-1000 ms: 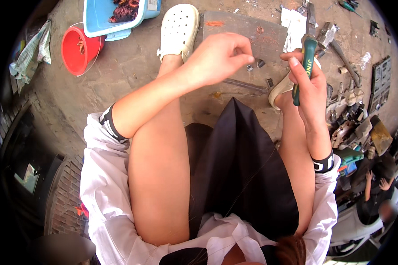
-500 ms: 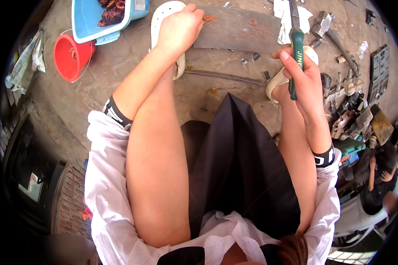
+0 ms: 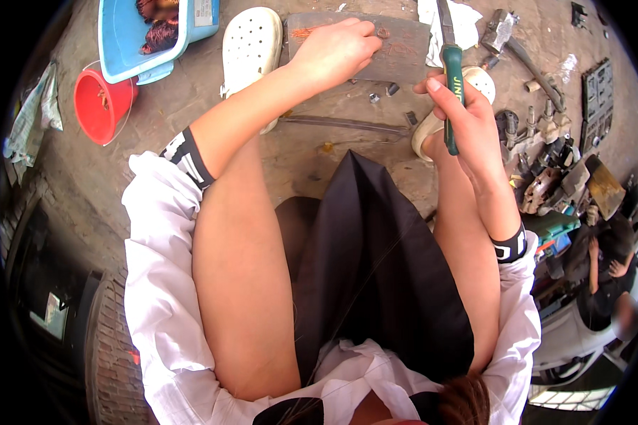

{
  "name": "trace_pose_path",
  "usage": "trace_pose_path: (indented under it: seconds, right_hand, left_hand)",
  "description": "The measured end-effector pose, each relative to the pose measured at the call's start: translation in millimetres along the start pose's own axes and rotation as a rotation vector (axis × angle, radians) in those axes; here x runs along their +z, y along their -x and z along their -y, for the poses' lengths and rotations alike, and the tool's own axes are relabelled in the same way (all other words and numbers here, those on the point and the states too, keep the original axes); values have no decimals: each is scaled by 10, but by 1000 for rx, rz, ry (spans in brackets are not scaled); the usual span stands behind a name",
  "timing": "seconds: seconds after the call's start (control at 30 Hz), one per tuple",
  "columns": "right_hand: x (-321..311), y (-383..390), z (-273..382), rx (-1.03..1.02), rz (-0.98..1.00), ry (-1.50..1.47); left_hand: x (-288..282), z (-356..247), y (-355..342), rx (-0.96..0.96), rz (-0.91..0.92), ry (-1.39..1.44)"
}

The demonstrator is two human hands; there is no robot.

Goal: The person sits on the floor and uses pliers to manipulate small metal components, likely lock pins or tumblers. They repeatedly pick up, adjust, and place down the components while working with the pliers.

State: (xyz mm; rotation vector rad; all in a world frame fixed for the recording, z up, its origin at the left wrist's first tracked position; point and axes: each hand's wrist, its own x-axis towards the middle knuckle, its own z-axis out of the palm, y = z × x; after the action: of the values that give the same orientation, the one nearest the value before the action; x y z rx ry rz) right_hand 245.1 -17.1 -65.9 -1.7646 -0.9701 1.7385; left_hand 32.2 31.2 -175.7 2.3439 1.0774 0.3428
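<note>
My left hand (image 3: 339,49) is over a flat dark metal plate (image 3: 415,35) on the ground, its fingers curled together. What they hold, if anything, is hidden beneath them. Thin copper wire strands (image 3: 306,32) lie at the plate's left end, and copper-coloured bits (image 3: 397,47) are scattered to the right of the hand. My right hand (image 3: 468,113) grips the green handle of a tool with a flat grey metal blade (image 3: 453,95). This tool points away from me, right of the plate, above my right shoe.
A blue basin (image 3: 124,60) with dark copper-wire coils and a red bucket (image 3: 96,106) stand at the left. At the right lie a hammer (image 3: 500,32), a black case (image 3: 597,106) and several metal parts. A thin bar (image 3: 347,124) lies between my shoes. Another person (image 3: 606,283) sits at far right.
My left hand has moved right from the plate's left end to over its middle, uncovering the copper strands there. The right hand keeps its grip on the tool. The whole view has shifted slightly.
</note>
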Motion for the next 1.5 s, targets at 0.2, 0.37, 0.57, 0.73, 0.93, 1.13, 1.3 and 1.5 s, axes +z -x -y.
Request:
trace_pose_path:
  seconds: [0.2,0.37,0.57,0.73,0.93,1.13,1.3,1.5]
  right_hand:
    - [-56,13,-27,-2,-5,-30]
    - [-89,34,-35,-14,-14,-35]
    - [-101,-5,-43,28,-17,-13]
    - [-56,-11,-64,44,-20,-21]
    - [-61,-30,-12,84,33,11]
    - [-42,-63,-29,113,36,-3]
    - [-3,-78,-17,110,49,12]
    - [-19,-81,-44,100,29,-1]
  left_hand:
    - [156,-53,-160,-107,12,-53]
    - [157,-62,-129,-213,-9,23]
    - [181,-13,-126,-135,-23,-27]
    - [250,-43,-155,-51,-36,-90]
    - [11,116,-161,-181,-68,389]
    - [30,219,-131,-629,64,882]
    - [135,313,-79,-512,114,610]
    - [-65,98,-91,-172,-48,19]
